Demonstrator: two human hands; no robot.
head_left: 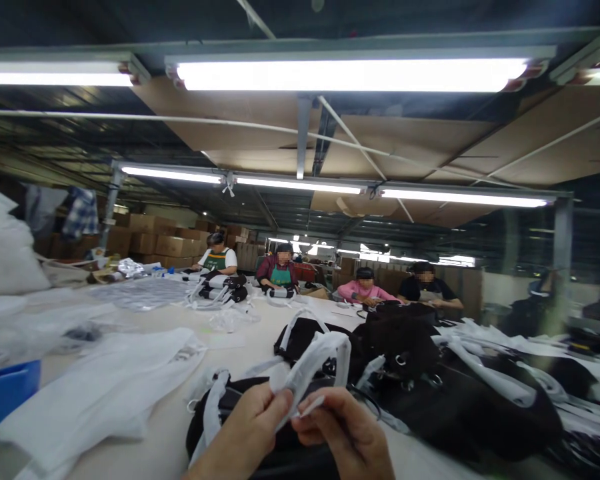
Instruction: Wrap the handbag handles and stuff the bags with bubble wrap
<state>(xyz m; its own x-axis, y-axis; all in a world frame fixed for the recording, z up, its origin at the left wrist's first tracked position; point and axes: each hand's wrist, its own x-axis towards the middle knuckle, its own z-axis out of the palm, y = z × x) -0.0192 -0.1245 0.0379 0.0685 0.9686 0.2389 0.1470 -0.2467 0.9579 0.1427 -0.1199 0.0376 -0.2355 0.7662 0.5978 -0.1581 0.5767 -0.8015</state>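
A black bag (235, 393) lies on the table right in front of me. Its handle (325, 347) is covered in thin white wrapping and arches up above the bag. My left hand (260, 417) is closed around the lower left part of this handle. Close beside it, my right hand (345, 427) pinches a small white strip (311, 405), which looks like an end of the wrapping; where it joins is hidden by my fingers. Another wrapped strap (213, 410) runs down the bag's left side.
More black bags (405, 347) with white-wrapped straps are heaped to the right. On the left lie white plastic sheets (115, 373) and a blue bin-like object (10, 393). Several people, among them one in a pink top (365, 292), work across the white table (270, 320).
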